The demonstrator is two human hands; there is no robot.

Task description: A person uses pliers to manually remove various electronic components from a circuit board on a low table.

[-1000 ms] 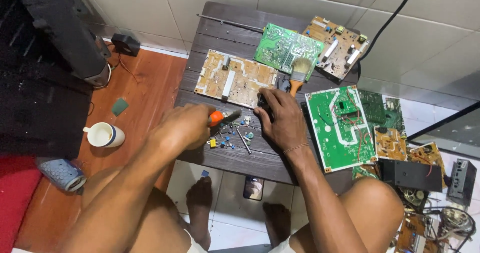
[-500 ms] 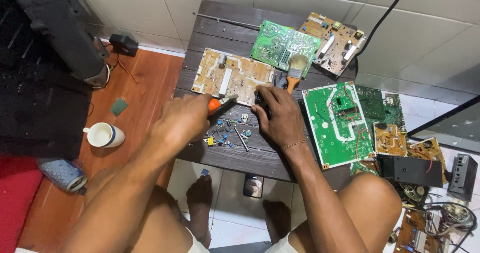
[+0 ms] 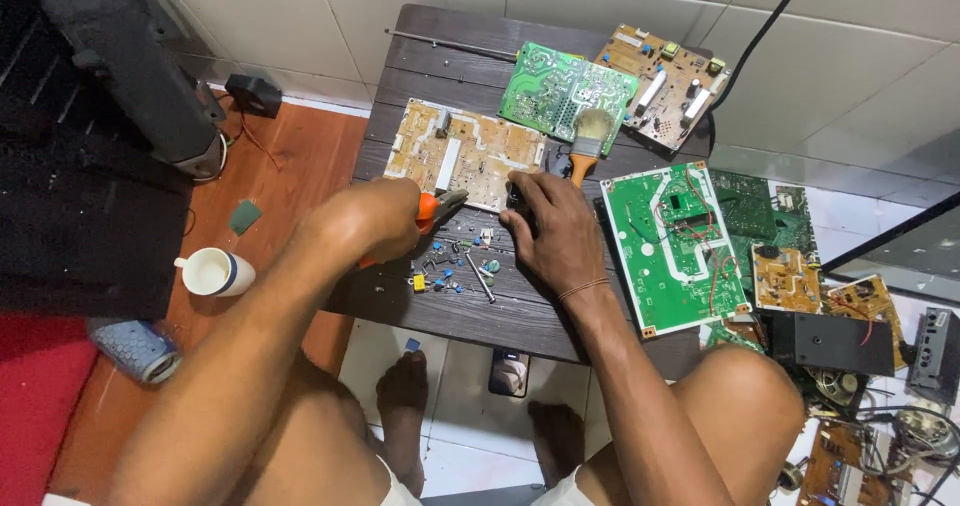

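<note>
My left hand (image 3: 375, 218) grips orange-handled pliers (image 3: 438, 207), whose grey jaws point right toward my right hand. My right hand (image 3: 552, 230) rests on the dark wooden table (image 3: 520, 316), fingers curled over a small dark part at the edge of a tan circuit board (image 3: 465, 154). Just below both hands lie several small loose components (image 3: 450, 266) and a thin metal rod (image 3: 480, 277).
A brush (image 3: 588, 138) lies by a green board (image 3: 565, 91) and a second tan board (image 3: 665, 84) at the back. A large green board (image 3: 678, 241) sits right, with more boards and parts beyond. A white mug (image 3: 215, 272) stands on the floor left; a phone (image 3: 509, 372) lies below.
The view shifted slightly. My left hand with the pliers edged up and right, closer to my right hand, which stayed at the tan board's edge.
</note>
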